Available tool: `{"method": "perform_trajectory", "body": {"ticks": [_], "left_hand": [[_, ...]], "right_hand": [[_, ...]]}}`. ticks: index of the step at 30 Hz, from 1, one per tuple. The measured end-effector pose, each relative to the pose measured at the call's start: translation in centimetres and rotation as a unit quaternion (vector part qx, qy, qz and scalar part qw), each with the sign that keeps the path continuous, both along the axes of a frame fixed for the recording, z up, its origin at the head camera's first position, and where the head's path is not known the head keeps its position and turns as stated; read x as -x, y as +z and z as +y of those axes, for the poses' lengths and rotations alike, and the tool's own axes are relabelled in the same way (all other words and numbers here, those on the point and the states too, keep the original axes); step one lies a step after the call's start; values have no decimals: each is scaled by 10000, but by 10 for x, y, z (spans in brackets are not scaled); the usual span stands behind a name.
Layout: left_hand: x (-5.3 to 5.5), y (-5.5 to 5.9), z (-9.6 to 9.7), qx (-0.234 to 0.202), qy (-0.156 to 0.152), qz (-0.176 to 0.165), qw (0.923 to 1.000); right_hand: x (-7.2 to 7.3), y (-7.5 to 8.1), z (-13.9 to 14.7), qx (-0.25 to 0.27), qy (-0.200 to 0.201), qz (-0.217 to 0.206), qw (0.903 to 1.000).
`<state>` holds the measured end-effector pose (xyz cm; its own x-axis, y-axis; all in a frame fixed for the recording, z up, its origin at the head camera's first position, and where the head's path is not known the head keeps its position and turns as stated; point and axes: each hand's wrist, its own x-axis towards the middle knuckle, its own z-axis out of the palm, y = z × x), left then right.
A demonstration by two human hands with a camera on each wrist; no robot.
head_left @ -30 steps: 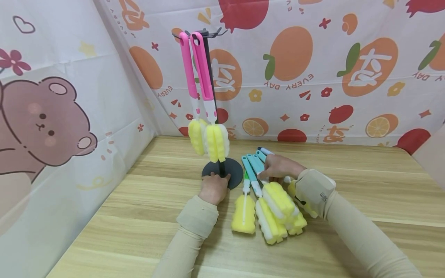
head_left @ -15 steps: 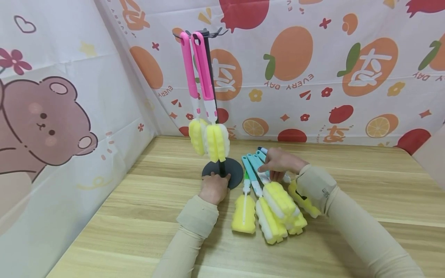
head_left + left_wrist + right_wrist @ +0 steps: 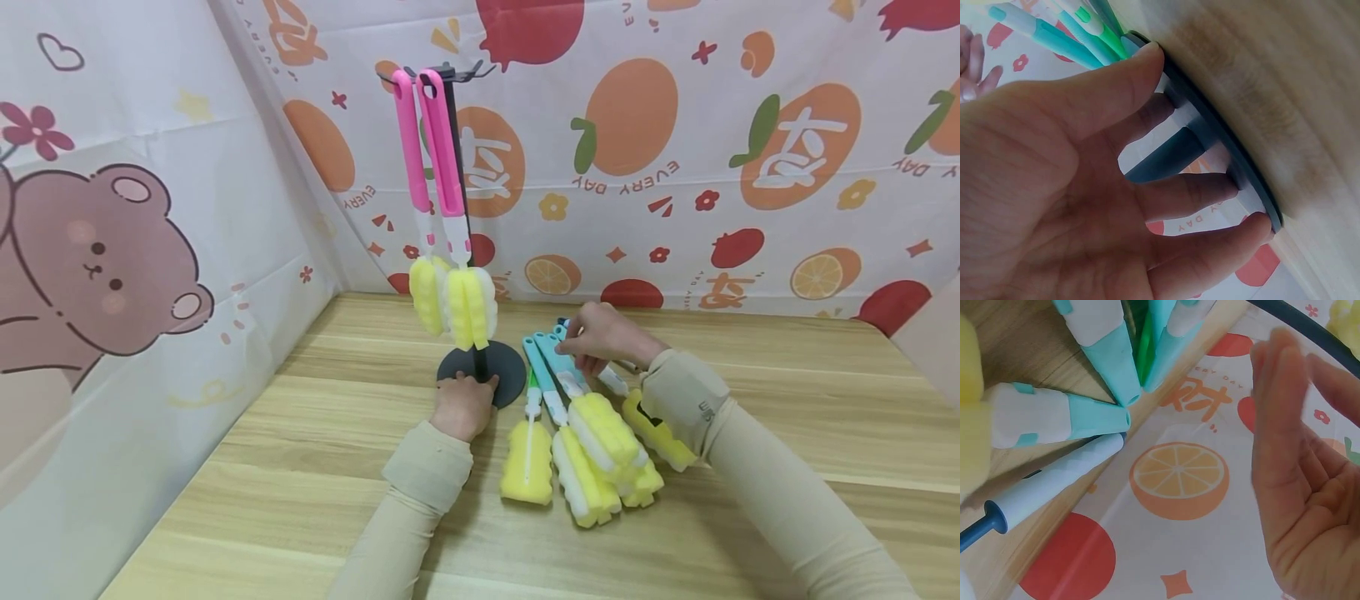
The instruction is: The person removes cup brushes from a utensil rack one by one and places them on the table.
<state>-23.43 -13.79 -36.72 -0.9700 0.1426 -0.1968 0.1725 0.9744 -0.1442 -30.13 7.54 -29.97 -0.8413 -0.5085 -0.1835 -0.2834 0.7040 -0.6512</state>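
Note:
Fingertips of my left hand (image 3: 461,407) press on the round black base (image 3: 508,373) of an upright stand, and in the left wrist view they spread across the base plate (image 3: 1219,134). Two pink-handled sponge bottle brushes (image 3: 442,150) hang from hooks at the stand's top left. My right hand (image 3: 606,335) is over the handle ends of a pile of sponge bottle brushes, holding nothing. The right wrist view shows its loosely bent fingers apart from a teal handle (image 3: 1097,417) and a pale blue handle (image 3: 1060,480) with a dark stem.
The pile's yellow and white sponge heads (image 3: 606,433) point toward the front of the wooden table (image 3: 300,467). One brush with a green part (image 3: 527,467) lies at its left, another yellow sponge head (image 3: 660,433) at its right. A fruit-print cloth (image 3: 697,175) hangs behind.
My right hand has lifted and shifted slightly back over the brush handles, uncovering more of them. My left hand stays on the base.

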Motion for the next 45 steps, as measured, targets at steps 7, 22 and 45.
{"method": "perform_trajectory", "body": {"ticks": [7,22,45], "left_hand": [[1,0,0,-14,12,-10,10000],[0,0,-1,33,-4,9,10000],[-2,-1,-2,41,-51,241,9997]], "right_hand": [[1,4,-1,371,29,607,9975],[-1,14,-4,419,-57,1357,9898],[-10,39,-17,868,8,1948,9770]]}}
